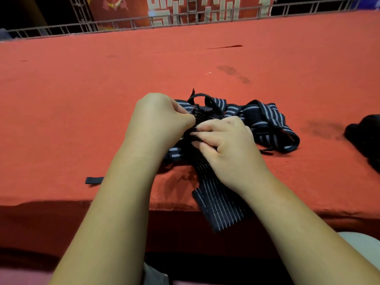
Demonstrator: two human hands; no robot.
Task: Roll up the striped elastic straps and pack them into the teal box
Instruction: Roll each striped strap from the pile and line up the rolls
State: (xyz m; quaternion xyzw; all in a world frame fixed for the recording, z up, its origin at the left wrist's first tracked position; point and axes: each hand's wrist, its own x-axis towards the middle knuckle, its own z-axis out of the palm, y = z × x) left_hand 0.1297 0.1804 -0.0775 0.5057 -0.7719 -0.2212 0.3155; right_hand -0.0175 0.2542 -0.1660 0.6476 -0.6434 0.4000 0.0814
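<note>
Both forearms come in from the bottom edge and meet mid-frame. A bit of pale fabric shows at the lower right corner, below the table; I cannot tell what it is.

The striped strap is dark and wide with thin white lines. Its free end hangs over the near edge of the table, which is covered in red cloth. The strap runs up and away from that edge, under the right wrist, to the two hands.

The right hand has its fingers curled down and clamped on the strap, thumb side toward the left hand. The left hand has its fingers curled too, pinching the same strap at its upper end, and its fingertips touch the right hand's. The part between the hands is bunched; whether it is a roll cannot be told, as the fingers hide it.

A short loose strap end lies flat on the cloth, sticking out from under the left forearm.

Just behind the hands and to their right, a pile of straps sits tangled on the table, dark with wider pale-blue stripes and some loops standing up.

A dark object lies at the right edge, apart from the pile; it is too dim to identify.

Dark smudges mark the cloth further back.

A metal railing stands past the far table edge, with a red banner with pale characters behind it.
</note>
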